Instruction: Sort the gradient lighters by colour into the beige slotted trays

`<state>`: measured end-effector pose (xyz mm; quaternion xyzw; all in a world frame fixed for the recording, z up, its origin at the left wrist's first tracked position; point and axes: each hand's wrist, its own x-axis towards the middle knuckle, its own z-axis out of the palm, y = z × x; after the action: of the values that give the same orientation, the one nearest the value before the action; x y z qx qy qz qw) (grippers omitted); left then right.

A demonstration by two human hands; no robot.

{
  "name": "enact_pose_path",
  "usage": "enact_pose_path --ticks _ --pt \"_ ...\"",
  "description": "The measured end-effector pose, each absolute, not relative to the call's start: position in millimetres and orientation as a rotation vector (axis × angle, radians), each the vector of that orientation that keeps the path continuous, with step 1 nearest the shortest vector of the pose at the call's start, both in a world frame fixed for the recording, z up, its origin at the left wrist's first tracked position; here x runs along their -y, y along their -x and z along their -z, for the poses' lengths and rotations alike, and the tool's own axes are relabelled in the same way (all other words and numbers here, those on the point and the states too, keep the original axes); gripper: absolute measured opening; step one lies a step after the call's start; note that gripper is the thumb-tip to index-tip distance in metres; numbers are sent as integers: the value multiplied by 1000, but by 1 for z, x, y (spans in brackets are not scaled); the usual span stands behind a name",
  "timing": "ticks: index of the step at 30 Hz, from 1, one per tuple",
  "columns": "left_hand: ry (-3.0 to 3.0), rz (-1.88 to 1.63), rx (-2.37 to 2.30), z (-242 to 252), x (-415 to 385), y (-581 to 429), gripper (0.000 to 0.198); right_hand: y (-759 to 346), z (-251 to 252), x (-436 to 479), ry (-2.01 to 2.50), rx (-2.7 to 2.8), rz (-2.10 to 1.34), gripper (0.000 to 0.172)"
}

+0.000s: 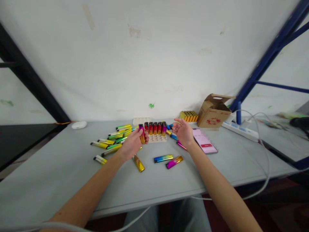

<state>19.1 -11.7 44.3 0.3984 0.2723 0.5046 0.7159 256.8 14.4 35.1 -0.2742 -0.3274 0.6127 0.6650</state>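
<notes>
Cable (62, 226) ran below the left hand (131, 144), which gripped a lighter (142, 132); just right, standing lighters (159, 129) part-filled a tray (158, 140), loose lighters (174, 162) remaining both sides; the right hand (183, 131), loosely spread, seemed unladen.

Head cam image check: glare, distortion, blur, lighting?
Head view: glare streaks on the glossy blue-and-yellow lighter; head view: wide-angle stretch toward the edges, the slanting blue metal frame looking splayed outward; head view: soft overall, fine print on the open brown cardboard box unreadable; head view: diffuse light, only faint shadows on the grey tabletop.
</notes>
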Motion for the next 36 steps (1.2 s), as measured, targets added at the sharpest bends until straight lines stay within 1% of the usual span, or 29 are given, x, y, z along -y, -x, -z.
enact_pose_path --ticks 4,8,11,15,19,23,27,29,31,33,36 --pt "-999 -1032 -596 -41 16 -20 23 -252 -29 -16 651 892 -1229 10" --pt "-1106 -950 -599 -38 18 -22 27 -246 -27 -13 702 1075 -1055 4" --pt "-1172 -934 -638 -36 19 -25 29 -240 -27 -7 748 1280 -909 7" --pt "-1246 -938 -708 -34 21 -28 26 -228 -29 5 760 1520 -773 16" --pt "-1270 -937 -698 -31 20 -29 26 -222 -32 13 694 1615 -768 17" --pt "-1311 -920 -722 -28 17 -30 28 -220 -31 14 721 1634 -789 17" --pt "-1339 -889 -783 -28 15 -29 38 -217 -27 11 705 1636 -882 27" --pt "-1359 -872 -810 -29 15 -28 45 -215 -25 11 709 1634 -876 27" --pt "-1385 -861 -845 -30 14 -26 48 -213 -24 10 735 1624 -853 23" --pt "-1416 -846 -878 -31 14 -25 48 -212 -24 9 744 1600 -886 23" --pt "-1478 -818 -899 -29 13 -25 44 -211 -22 8 730 1550 -1012 27"
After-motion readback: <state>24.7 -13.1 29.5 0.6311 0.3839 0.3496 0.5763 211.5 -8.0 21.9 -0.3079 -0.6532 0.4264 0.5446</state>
